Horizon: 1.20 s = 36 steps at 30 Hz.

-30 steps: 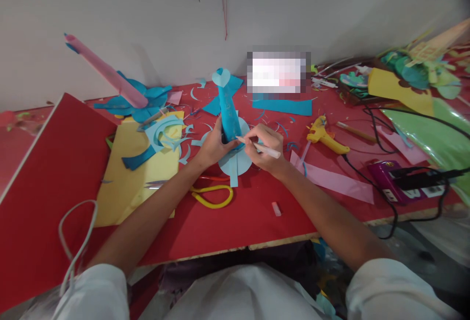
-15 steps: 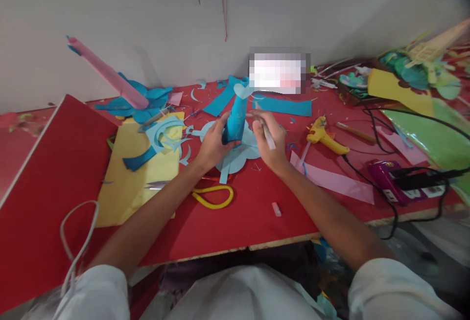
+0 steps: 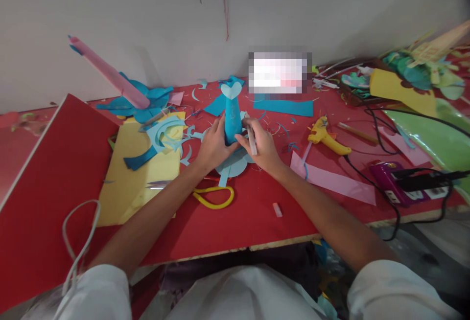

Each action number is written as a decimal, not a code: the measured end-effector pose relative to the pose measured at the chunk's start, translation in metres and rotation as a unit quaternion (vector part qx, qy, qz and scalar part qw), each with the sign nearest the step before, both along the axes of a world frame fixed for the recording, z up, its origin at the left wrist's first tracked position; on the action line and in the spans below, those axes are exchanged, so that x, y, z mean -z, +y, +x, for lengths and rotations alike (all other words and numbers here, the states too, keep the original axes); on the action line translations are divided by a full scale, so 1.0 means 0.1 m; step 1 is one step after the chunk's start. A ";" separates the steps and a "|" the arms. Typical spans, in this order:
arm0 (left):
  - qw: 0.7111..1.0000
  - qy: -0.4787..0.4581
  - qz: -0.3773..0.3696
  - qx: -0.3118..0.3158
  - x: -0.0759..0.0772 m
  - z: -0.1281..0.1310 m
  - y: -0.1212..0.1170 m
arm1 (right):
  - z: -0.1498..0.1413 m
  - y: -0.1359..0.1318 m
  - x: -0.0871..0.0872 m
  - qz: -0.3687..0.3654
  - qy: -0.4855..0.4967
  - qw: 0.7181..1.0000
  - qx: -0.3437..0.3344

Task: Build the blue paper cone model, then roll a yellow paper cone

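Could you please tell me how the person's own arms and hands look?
The left hand and right hand are ungloved, with no jewellery visible. Both forearms are bare, below a plain white left sleeve and matching right sleeve.

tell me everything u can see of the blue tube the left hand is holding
The blue tube looks rolled from paper or thin card, narrower at the top, wider below, with faint pale marks. A pale blue heart-shaped piece sits at its top. It stands roughly upright above pale blue rounded pieces. The left hand grips its lower part; the right hand is at its other side, contact hard to tell.
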<state>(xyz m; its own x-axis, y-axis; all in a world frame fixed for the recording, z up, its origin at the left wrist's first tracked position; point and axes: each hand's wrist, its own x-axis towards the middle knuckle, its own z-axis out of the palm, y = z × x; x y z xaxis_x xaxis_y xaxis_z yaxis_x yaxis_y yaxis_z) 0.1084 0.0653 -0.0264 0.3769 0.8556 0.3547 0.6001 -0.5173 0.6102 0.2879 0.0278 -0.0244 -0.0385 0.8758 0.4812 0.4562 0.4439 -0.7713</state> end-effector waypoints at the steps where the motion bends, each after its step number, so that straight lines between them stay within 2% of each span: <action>1: 1.000 -0.005 -0.001 -0.003 0.00 -0.01 0.00 | 0.00 -0.01 -0.02 0.004 0.005 1.000 0.000; 5: 0.998 -0.047 -0.036 -0.011 -0.01 -0.04 0.02 | 0.04 0.00 -0.09 0.025 0.047 0.999 0.006; 9: 0.995 -0.083 -0.044 0.036 -0.04 -0.04 0.03 | 0.08 0.09 -0.05 0.024 0.092 0.995 -0.031; 13: 0.998 -0.035 -0.017 0.053 -0.06 -0.02 0.01 | 0.10 0.15 0.03 -0.011 0.089 0.994 -0.066; 16: 0.999 0.040 0.024 0.020 -0.05 -0.01 -0.02 | 0.10 0.10 0.00 -0.024 0.059 0.996 -0.056; 20: 0.991 0.107 0.080 -0.022 -0.04 0.00 -0.08 | 0.06 0.01 -0.08 -0.003 0.029 0.999 -0.022; 25: 0.995 0.069 0.066 -0.036 -0.03 -0.01 -0.05 | 0.10 0.05 -0.08 0.027 0.040 0.999 0.002; 30: 0.998 0.006 0.054 -0.023 -0.01 -0.03 0.01 | 0.18 0.17 0.00 0.007 0.069 0.997 -0.033; 36: 0.996 0.040 0.075 0.009 0.01 -0.02 -0.01 | 0.15 0.16 0.09 -0.019 0.109 0.992 -0.060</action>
<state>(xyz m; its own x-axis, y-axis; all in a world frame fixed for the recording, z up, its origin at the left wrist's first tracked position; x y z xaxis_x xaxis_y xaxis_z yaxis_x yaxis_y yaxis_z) 0.1061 0.0639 -0.0271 0.4242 0.7880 0.4462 0.6340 -0.6102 0.4750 0.3030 0.0442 -0.0334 -0.0421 0.8892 0.4556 0.2214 0.4530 -0.8636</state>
